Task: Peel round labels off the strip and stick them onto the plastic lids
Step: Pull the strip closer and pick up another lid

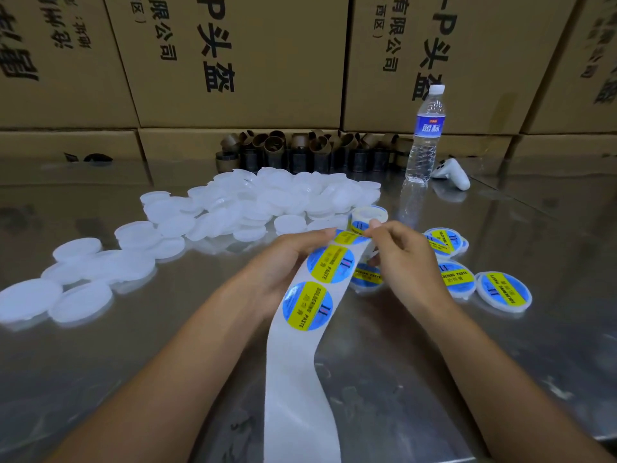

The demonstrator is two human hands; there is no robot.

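so the left hand (287, 262) is curled round the strip (300, 379) from underneath, keeping it flat and face-up, i'd guess so the right hand (404, 259) gets a clean edge to pick at. the right hand is pinching the top label (347, 237) right where the strip comes off the roll (367, 217), which sits just past the fingers at 12 o'clock. two more whole labels (329, 264) ride the strip below that one, and the bare backing trails toward 6 o'clock out of view. plain lids (267, 198) are heaped from 9 to 12 o'clock on the tabletop (500, 362), dozens, too many to count. labelled lids (504, 290) lie at 3 o'clock, i count five, one half hidden under the right hand. probably kept apart so done and undone don't mix. one water bottle (425, 135) and one white controller (450, 173) at 1 o'clock, a clump of cardboard cores (300, 152) at 12, boxes (233, 61) stacked behind.
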